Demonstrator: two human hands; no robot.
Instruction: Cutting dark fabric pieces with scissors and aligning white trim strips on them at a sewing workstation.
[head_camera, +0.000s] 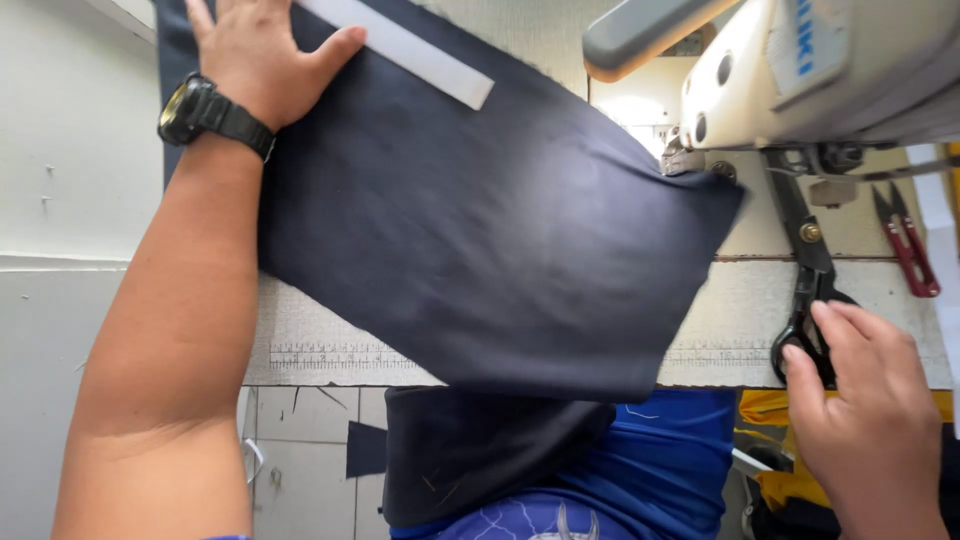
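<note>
Left hand pins the dark cloth flat while the right hand goes to the scissors beside the sewing machine.

The left hand, with a black watch on the wrist, lies open and flat on the far corner of the dark cloth, pressing and not gripping; a white strip lies on the cloth just beside the thumb; the cloth covers the middle of the tabletop and hangs over its near edge. The right hand is half curled, fingertips touching the handles of the black scissors, not yet closed around them; small red snips lie beside, under the sewing machine. As I judge, the step in hand is picking up the scissors; this calls for fingers through the loops while the cloth is kept flat.
</note>
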